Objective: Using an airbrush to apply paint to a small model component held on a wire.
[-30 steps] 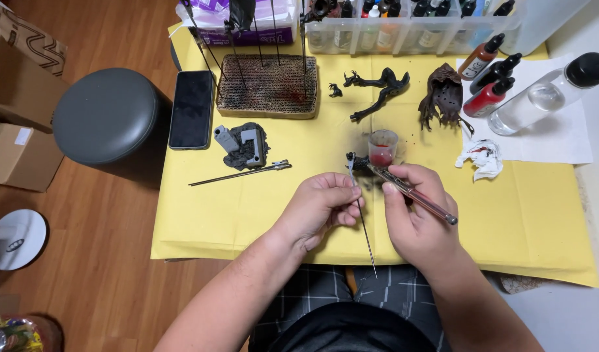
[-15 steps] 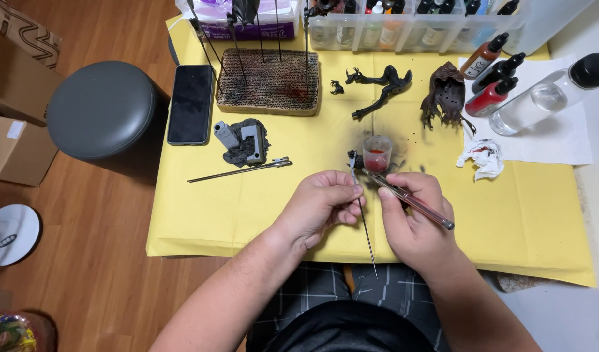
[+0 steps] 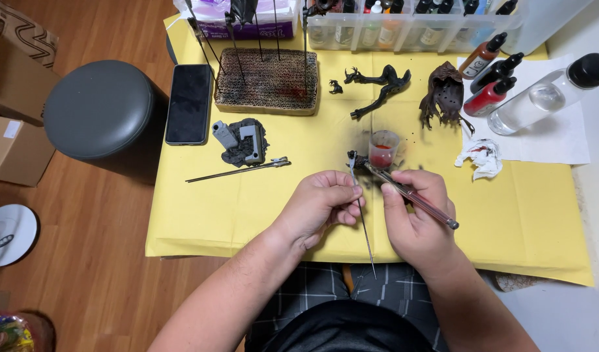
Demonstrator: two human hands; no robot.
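**A small dark piece on a thin rod, held under the brush**

We look down at a yellow table cover [image 3: 201,215] and our two hands at its near edge. Our left hand [image 3: 322,203] is closed, thumb and fingertips pinching a thin metal rod [image 3: 363,228]. The rod runs from the fingers down toward our lap, and above the fingertips it carries a small dark piece [image 3: 352,158]; its shape is too small to make out.

Our right hand [image 3: 417,218] grips a paintbrush [image 3: 413,197] like a pen, its handle sticking out past the knuckles to the right and its tip reaching up-left to just beside the dark piece.

Just beyond the brush tip stands a small cup [image 3: 382,148] with red paint in it. Farther back lie a dark dragon-like figure [image 3: 381,85], a corrugated cardboard block [image 3: 267,81] stuck with rods, and a black phone [image 3: 190,103].
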